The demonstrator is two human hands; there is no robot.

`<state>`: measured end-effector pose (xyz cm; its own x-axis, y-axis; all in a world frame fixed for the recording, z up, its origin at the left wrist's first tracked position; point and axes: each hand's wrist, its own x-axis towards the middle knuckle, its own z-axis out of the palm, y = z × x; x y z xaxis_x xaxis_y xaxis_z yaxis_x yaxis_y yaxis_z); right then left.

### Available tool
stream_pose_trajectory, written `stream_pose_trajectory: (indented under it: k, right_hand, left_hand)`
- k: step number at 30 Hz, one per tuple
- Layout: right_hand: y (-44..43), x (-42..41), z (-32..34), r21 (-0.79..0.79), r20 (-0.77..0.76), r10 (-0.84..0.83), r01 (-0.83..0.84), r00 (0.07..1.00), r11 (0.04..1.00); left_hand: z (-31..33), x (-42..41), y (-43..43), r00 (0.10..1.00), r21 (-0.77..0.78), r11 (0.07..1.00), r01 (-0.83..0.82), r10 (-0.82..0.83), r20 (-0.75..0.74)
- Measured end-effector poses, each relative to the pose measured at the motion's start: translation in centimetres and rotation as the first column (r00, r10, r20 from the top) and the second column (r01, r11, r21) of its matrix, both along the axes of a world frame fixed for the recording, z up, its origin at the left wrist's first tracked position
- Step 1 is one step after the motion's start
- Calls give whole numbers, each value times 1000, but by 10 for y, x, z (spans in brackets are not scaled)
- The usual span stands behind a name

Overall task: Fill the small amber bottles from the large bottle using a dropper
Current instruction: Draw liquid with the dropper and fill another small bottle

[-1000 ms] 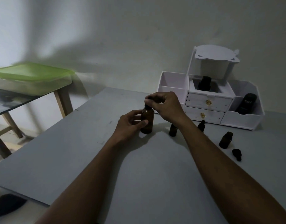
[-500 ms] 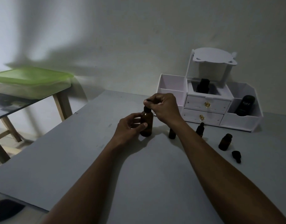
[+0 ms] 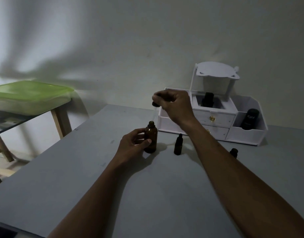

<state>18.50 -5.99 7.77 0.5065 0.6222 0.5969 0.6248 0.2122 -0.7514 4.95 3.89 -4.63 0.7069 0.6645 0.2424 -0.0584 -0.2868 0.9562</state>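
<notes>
- Left hand [image 3: 133, 145] wraps the large amber bottle [image 3: 150, 138], upright on the grey table [image 3: 79, 169], neck uncapped
- Right hand [image 3: 175, 104] pinches the dropper cap [image 3: 155, 104] well above that bottle; its glass tube is too blurred to confirm
- One small amber bottle [image 3: 178, 145] stands just beside, cap on
- Judged early: drawing underway, no small bottle visibly filled

On the table [image 3: 62, 177], the large bottle [image 3: 151, 139] stands left of a small bottle [image 3: 178, 145], organizer [image 3: 214, 117] behind both
</notes>
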Motion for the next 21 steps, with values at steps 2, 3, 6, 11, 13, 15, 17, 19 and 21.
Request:
stream_pose_trajectory:
  k: [2,3,6,11,13,15,17,19,21]
  right_hand:
    - [-6,2,19,37,-25,6,-5,1000,999]
    - [-11,4,28,58,-29,1,0,1000,998]
    - [-32,11,50,132,-65,2,7,998,991]
    - [-83,36,65,222,-140,-21,52,990,974]
    - [-106,51,65,247,-161,-44,84,986,965]
    - [-129,68,61,258,-174,-73,117,982,959]
    - [-149,86,55,238,-178,-99,140,979,961]
    - [-168,101,47,204,-186,-108,146,977,968]
    - [-184,113,39,167,-203,-110,145,973,975]
  left_hand:
    - [-1,0,0,1000,6,1000,-19,18,9]
    - [-1,-1,-1,999,17,999,-42,42,18]
    - [2,-3,-10,975,152,965,-212,198,104]
    - [27,0,-56,854,272,843,-465,345,390]
    - [37,7,-82,863,313,852,-419,268,428]
    - [42,18,-109,909,343,890,-301,160,384]
    - [42,34,-133,964,323,938,-129,43,261]
    - [39,54,-154,993,277,960,44,-72,93]
    - [35,74,-169,989,229,962,147,-146,-21]
